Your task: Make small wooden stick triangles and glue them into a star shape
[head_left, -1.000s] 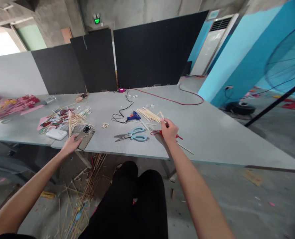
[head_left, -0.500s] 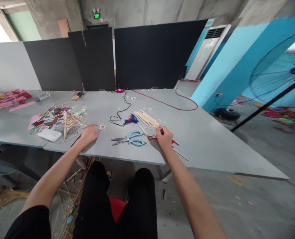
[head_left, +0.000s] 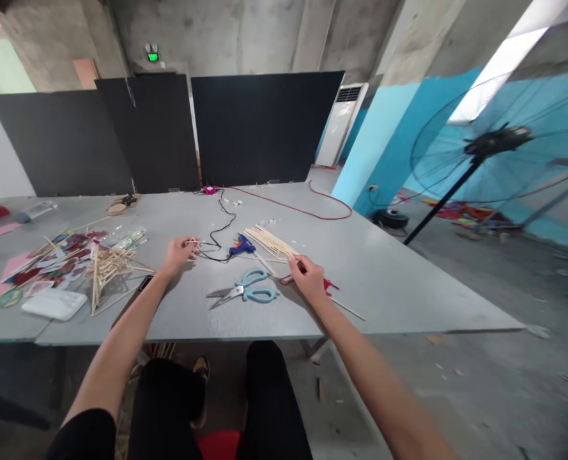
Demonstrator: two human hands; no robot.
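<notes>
My left hand is closed on a small star-shaped frame of thin wooden sticks, just over the table. The fingers partly hide the frame. My right hand pinches at the near end of a bundle of wooden sticks; how many sticks are between the fingertips, I cannot tell. Between my hands lie light-blue-handled scissors, blades pointing left. Behind them a blue hot glue gun rests on its side with a black cord. Something red lies beside my right wrist, near a loose stick.
To the left, stick frames are heaped beside colourful scraps and a white box. A red cable runs along the back from a pink socket. A large fan stands at the right, beyond the table.
My left hand has reached forward and taken hold of the small star-shaped frame, which lay on the table. My right hand stays at the sticks. The view has turned right.
</notes>
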